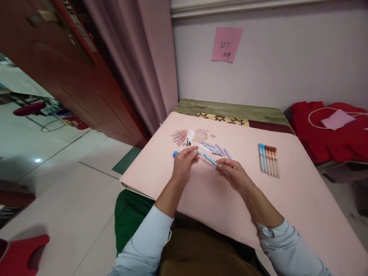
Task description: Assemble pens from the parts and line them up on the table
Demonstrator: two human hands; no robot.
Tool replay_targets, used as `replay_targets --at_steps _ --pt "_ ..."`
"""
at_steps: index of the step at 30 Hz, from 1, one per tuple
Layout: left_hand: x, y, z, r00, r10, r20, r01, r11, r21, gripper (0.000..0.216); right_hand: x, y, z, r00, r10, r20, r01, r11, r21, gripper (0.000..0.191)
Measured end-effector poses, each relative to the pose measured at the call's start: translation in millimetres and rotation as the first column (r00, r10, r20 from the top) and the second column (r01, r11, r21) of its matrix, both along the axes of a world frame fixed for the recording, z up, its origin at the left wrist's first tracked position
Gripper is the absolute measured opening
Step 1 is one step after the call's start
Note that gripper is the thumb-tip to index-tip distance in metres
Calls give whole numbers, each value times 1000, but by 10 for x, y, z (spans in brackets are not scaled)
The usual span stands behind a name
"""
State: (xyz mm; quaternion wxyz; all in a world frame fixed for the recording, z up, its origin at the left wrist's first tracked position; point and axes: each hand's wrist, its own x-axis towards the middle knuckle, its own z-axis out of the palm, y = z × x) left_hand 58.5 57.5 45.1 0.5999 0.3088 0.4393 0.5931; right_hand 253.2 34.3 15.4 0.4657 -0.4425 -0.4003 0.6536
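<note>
My left hand (184,163) pinches a small blue pen part (176,154) just above the pink table sheet (287,199). A light blue pen barrel (209,159) is gripped by my right hand (234,173), its tip pointing left toward the left hand. The two hands are close together over the table's middle. Right behind them lie several loose lavender and white pen parts (214,148). Further back left sits a fan of small pinkish and white pieces (186,137). A neat row of several assembled blue and orange pens (268,159) lies to the right of my right hand.
The table's far end shows a green patterned cloth (230,111) against the wall. A pink sticky note (226,44) hangs on the wall. Red bags (330,130) lie to the right of the table. A curtain (143,65) and dark wooden door (66,73) stand at left.
</note>
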Motion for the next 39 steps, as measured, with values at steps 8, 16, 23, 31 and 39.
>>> replay_targets --at_steps 8,16,23,31,39 --pt "26 -6 10 1000 9 -18 -8 1000 4 32 3 1 -2 1000 3 -13 -3 1000 2 28" --pt "48 -21 16 998 3 -68 -1 1000 22 34 -17 -7 2 1000 -6 3 6 1000 0 29" --pt "44 -35 49 988 -4 -152 15 998 68 31 -27 -7 -15 999 32 -10 -32 999 9 31" --pt "40 -39 78 987 -59 -149 69 996 64 32 -14 -16 -35 996 88 -20 -88 996 5 37" --pt "68 -58 162 958 -34 -284 66 992 104 41 -102 -22 -85 996 43 82 -48 997 54 27"
